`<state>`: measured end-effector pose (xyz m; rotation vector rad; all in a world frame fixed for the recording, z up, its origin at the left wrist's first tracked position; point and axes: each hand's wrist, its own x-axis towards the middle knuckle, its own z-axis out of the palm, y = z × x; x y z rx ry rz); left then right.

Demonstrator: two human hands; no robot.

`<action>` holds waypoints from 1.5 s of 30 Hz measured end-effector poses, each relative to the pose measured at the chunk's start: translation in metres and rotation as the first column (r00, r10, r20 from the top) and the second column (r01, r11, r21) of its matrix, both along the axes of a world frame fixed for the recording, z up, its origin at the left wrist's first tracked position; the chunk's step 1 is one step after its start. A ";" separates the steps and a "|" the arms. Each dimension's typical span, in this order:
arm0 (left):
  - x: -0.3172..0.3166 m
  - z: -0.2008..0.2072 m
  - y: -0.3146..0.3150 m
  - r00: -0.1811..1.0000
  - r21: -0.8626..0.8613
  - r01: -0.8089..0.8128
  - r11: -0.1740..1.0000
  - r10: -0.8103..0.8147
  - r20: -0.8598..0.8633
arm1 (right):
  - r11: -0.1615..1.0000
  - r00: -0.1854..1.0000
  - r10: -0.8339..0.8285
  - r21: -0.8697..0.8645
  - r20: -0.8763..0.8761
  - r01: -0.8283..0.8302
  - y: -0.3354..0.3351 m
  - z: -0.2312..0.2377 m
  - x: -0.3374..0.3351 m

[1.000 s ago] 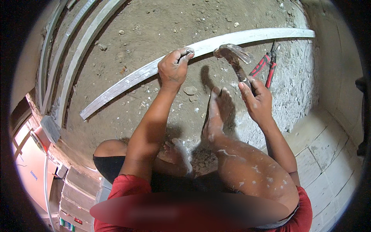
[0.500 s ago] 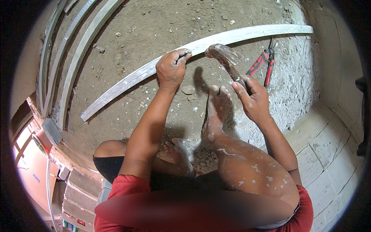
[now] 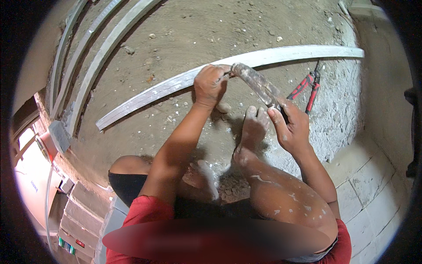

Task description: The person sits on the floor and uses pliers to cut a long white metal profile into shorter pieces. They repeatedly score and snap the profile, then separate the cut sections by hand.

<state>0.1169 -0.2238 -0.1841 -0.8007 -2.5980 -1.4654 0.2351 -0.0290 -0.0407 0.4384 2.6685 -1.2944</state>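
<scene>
My left hand [image 3: 209, 88] is closed in a pinch above the near edge of a long pale wooden batten [image 3: 303, 53]. Whatever lies between its fingertips is too small to make out. In my right hand [image 3: 292, 127] is a worn, dusty hammer [image 3: 256, 83], its dark grip wrapped by the fingers. The hammer's head reaches left, right beside my left fingertips; whether they touch, I cannot tell. Red-and-black pliers [image 3: 313, 91] lie on the ground beyond my right hand, their jaws close to the batten.
Several more long battens [image 3: 103, 53] lie on the dirt at the far left, by a grey block [image 3: 59, 135]. My bare foot [image 3: 255, 127] rests between my hands. Pale block walls [image 3: 373, 185] stand at the right. Small stones [image 3: 152, 36] dot the ground.
The hammer has turned and its head has come left, close to my left fingertips. My left hand stays pinched near the batten. The whole view has shifted slightly.
</scene>
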 end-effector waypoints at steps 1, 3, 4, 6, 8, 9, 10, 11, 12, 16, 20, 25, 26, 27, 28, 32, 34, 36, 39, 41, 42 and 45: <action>0.003 -0.004 0.000 1.000 -0.048 0.008 0.999 -0.009 -0.012 | 0.999 0.999 0.030 0.041 -0.022 -0.029 -0.001 -0.007 0.000; 0.009 -0.011 -0.001 0.999 -0.159 0.024 0.987 -0.028 -0.023 | 0.994 0.993 0.055 0.085 0.101 -0.063 -0.001 -0.020 -0.001; 0.012 -0.014 -0.001 0.999 -0.155 0.047 0.987 -0.048 -0.004 | 0.996 0.999 0.040 0.077 0.033 -0.042 -0.001 -0.024 -0.002; 0.018 -0.018 0.000 0.996 -0.185 0.071 0.980 -0.059 0.068 | 0.999 0.995 0.013 0.043 0.101 -0.018 0.002 -0.022 -0.001; 0.017 -0.023 0.002 0.990 -0.183 0.096 0.978 -0.076 0.116 | 0.999 0.986 -0.016 0.030 0.169 0.011 0.005 -0.015 0.001; 0.013 -0.026 0.007 0.999 -0.033 0.005 0.999 -0.006 -0.040 | 0.998 0.995 -0.007 0.066 0.098 0.000 0.005 -0.013 0.000; 0.012 -0.028 0.011 0.997 0.051 -0.041 0.998 0.044 -0.067 | 0.998 0.999 0.011 0.061 0.043 -0.014 0.005 -0.012 0.001; 0.011 -0.029 0.013 0.998 0.064 -0.030 0.998 0.033 -0.045 | 0.994 0.980 -0.021 0.107 0.196 0.000 0.004 -0.010 0.001; 0.011 -0.032 0.014 0.998 0.100 -0.048 0.994 0.053 -0.042 | 0.996 0.995 0.052 0.074 0.081 -0.058 0.002 -0.014 0.001; 0.015 -0.032 0.011 0.998 -0.013 -0.003 1.000 0.003 -0.055 | 0.996 0.998 0.049 0.077 0.047 -0.052 0.000 -0.032 0.001; 0.012 -0.029 0.011 0.995 0.046 -0.009 0.999 0.014 -0.104 | 0.998 0.997 0.018 0.058 0.080 -0.022 0.009 -0.035 0.013; 0.011 -0.035 0.016 0.993 0.081 -0.008 0.997 0.017 -0.116 | 0.990 0.998 0.056 0.131 -0.029 -0.052 0.002 -0.034 0.018; 0.011 -0.036 0.016 0.991 0.074 -0.008 0.997 0.018 -0.129 | 0.990 0.989 0.058 0.139 -0.136 -0.039 -0.002 -0.036 0.015; 0.011 -0.038 0.015 0.990 0.069 -0.005 0.998 0.015 -0.143 | 0.998 1.000 0.013 0.069 0.021 -0.015 -0.001 -0.034 0.013; 0.013 -0.038 0.015 0.989 0.073 0.006 0.997 0.005 -0.146 | 0.994 1.000 0.011 0.107 -0.002 -0.011 -0.002 -0.033 0.011; 0.009 -0.038 0.006 0.989 -0.200 0.092 0.976 -0.113 -0.097 | 0.976 0.972 0.017 0.207 0.234 -0.067 0.007 -0.017 0.014; 0.002 -0.034 0.003 0.996 -0.213 0.047 0.976 -0.061 -0.059 | 0.983 0.962 0.081 0.180 -0.260 -0.034 0.003 -0.025 0.015; 0.003 -0.022 0.005 0.993 0.046 0.026 0.999 -0.021 -0.114 | 0.957 0.989 0.147 0.254 -0.008 -0.140 0.002 -0.026 0.017; 0.002 -0.006 0.008 0.996 0.004 0.045 0.999 -0.045 -0.073 | 0.990 0.998 -0.013 0.142 0.060 0.004 0.004 -0.014 0.017; -0.001 -0.001 0.011 0.998 0.007 0.039 0.999 -0.039 -0.048 | 0.992 0.992 -0.065 0.096 -0.110 0.076 0.001 -0.004 0.016; -0.002 -0.002 0.012 0.998 -0.003 0.034 0.999 -0.034 -0.056 | 0.993 0.976 -0.084 0.068 -0.203 0.100 0.000 -0.003 0.012; -0.001 -0.006 0.014 0.995 0.002 0.021 1.000 -0.021 -0.096 | 0.989 0.966 0.043 0.146 -0.255 -0.005 -0.003 -0.010 0.004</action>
